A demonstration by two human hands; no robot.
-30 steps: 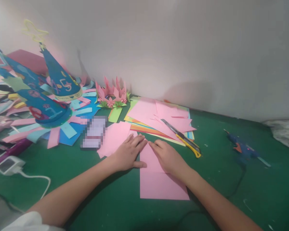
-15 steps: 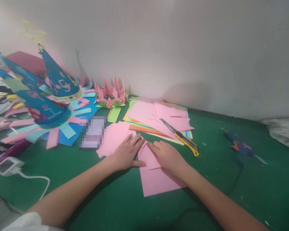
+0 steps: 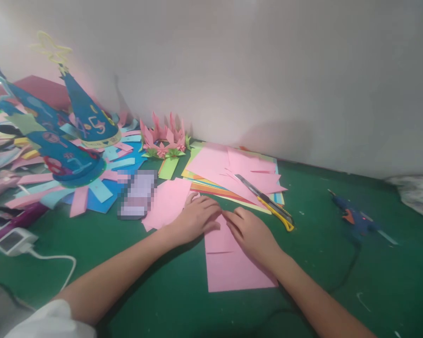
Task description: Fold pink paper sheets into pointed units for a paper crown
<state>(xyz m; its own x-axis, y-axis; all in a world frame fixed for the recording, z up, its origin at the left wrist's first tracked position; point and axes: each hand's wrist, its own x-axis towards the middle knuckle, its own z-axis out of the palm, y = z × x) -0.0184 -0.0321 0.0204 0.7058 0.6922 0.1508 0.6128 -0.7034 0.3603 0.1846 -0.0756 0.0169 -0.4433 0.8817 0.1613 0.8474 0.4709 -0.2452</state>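
A sheet of pink paper lies on the green table, its far part folded over toward me, with a crosswise edge showing midway. My left hand has its bent fingers on the fold at the far left of the sheet, the thumb resting on the paper. Opposite it, my right hand pinches the same fold, fingertips almost touching those of the left. The fingers hide the very top of the fold. Beside my left hand are more pink paper pieces.
A yellow utility knife rests on stacked colored paper. A phone, a pink paper crown and blue cone hats stand or lie leftward. On the right is a corded blue glue gun.
My left hand has moved right along the fold, closer to my right hand. Its fingers are more bent now. The pink paper has turned slightly, its near edge a little closer to me.
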